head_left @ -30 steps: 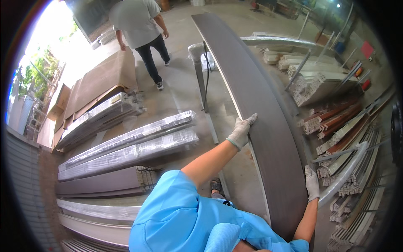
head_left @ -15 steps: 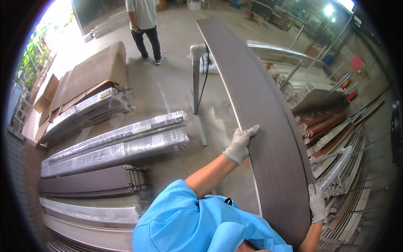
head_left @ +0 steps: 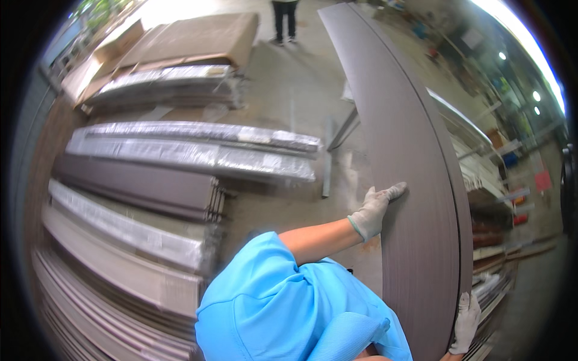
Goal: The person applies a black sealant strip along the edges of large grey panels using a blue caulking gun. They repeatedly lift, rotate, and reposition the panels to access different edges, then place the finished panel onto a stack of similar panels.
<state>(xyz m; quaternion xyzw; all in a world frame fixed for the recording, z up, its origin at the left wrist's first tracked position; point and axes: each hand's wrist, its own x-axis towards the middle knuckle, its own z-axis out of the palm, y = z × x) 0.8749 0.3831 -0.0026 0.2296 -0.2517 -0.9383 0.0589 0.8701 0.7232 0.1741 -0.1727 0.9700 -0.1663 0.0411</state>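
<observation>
A long dark brown board (head_left: 409,180) runs from the lower right up to the top middle, looking bent by the lens. My left hand (head_left: 376,209), in a grey work glove, grips its left edge about halfway along. My right hand (head_left: 465,322), gloved too, holds the right edge near the bottom of the picture. My blue sleeve and shirt (head_left: 283,307) fill the lower middle.
Bundles of long profiles wrapped in clear film (head_left: 198,147) lie on the concrete floor at the left, with dark boards (head_left: 138,186) stacked beside them. Flat cardboard-covered stacks (head_left: 186,39) lie further back. A person's legs (head_left: 284,18) stand at the top. Racks of profiles (head_left: 487,198) line the right.
The view has swung left and closer to the floor bundles. The board now stands steeper across the picture, and both my hands have kept their hold on its edges. The person stands further off.
</observation>
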